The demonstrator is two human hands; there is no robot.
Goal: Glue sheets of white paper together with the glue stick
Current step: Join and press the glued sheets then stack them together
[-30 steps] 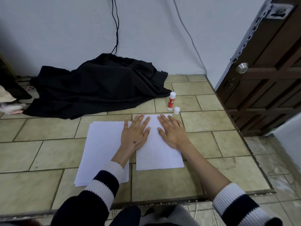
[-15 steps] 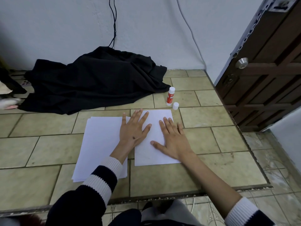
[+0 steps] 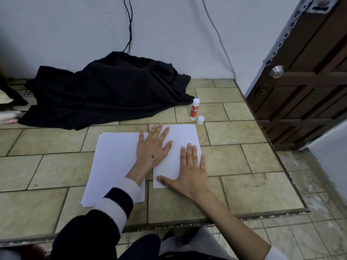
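— Hands?
— Both flat, fingers straight and spread. Left hand (image 3: 152, 147) pressing the left edge of the single white sheet (image 3: 181, 136), heel over the gap beside the paper stack (image 3: 112, 166). Right hand (image 3: 191, 171) pressing the same sheet's near right corner, thumb stretched along the near edge.
— Glue stick?
— Standing upright, uncapped, on the tiled table (image 3: 244, 166), at (image 3: 194, 109), just beyond the sheet's far right corner. White cap (image 3: 200, 120) just beside it. Further back, a heap of black cloth (image 3: 105, 91) against the wall.
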